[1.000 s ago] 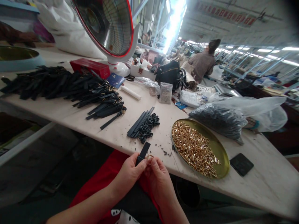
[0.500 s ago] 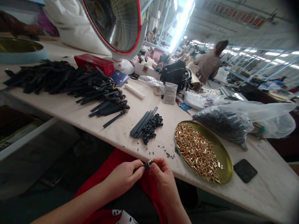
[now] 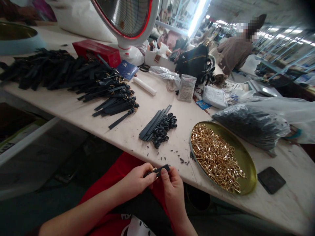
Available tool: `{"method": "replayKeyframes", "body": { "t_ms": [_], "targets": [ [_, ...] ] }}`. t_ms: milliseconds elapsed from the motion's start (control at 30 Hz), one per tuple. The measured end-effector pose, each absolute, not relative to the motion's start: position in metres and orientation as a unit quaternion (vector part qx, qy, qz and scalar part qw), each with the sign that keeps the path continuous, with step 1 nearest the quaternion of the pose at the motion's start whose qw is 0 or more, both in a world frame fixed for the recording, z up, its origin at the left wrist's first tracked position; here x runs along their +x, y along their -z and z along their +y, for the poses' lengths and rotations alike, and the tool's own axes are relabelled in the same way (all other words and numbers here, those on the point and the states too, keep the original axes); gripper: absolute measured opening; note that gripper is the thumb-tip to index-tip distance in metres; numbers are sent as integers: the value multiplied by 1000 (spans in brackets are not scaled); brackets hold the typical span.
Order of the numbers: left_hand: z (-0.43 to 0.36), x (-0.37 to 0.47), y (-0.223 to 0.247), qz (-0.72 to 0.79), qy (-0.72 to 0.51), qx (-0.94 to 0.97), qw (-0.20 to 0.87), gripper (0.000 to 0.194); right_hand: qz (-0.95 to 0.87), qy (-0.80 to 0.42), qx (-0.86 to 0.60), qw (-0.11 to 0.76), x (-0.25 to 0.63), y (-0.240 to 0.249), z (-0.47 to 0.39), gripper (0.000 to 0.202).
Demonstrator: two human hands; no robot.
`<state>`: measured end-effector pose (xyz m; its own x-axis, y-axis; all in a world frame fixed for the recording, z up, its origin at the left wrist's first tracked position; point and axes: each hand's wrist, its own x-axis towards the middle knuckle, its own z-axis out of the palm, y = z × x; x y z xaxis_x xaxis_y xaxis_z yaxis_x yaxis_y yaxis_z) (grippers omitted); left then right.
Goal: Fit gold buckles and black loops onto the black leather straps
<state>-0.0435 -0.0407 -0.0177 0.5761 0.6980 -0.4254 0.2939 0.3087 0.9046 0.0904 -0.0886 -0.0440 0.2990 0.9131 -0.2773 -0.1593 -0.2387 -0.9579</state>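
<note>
Between my hands, at the table's front edge, is a short black strap with a small gold buckle on it. My left hand pinches the strap at the buckle, thumb on top. The other end is gripped by my right hand, its thumb pressing on the strap's flat face. Fingers hide part of the strap. Just beyond lie a stack of flat black strips and a heap of small black loops. To the right, a round gold-coloured tray holds many small gold buckles.
A large pile of black straps with gold buckles covers the left side. Behind stand a red box, a fan and a black bag. A plastic bag of dark pieces and a black square pad lie right.
The gold buckle was by my right fingers and is now by my left fingertips. My right hand now holds a strap end extending right from it. The view has shifted slightly.
</note>
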Motion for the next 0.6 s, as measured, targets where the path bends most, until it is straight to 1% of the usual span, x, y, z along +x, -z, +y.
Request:
{"method": "replayKeyframes", "body": {
  "t_ms": [133,200,267,333,367,433,533,600],
  "targets": [
    [-37,-38,19,450,-134,527,709,24,-379,-462,-644,479,97,45,-85,21],
    [-36,-35,19,461,-133,521,706,23,-452,-401,-649,463,99,44,-86,18],
    [-35,-32,19,475,-147,543,676,21,-542,-319,-631,455,101,43,-88,13],
    [-36,-32,16,486,-165,577,635,20,-588,-278,-614,447,104,42,-89,9],
    [-37,-32,15,486,-166,591,621,19,-578,-293,-618,446,105,42,-90,8],
    [-39,-34,11,479,-146,606,618,20,-509,-377,-632,446,106,40,-89,6],
    [-40,-39,9,469,-111,610,629,25,-413,-503,-623,434,106,37,-88,13],
    [-37,-40,11,474,-116,603,631,29,-412,-527,-610,425,106,35,-87,16]
  ]
}}
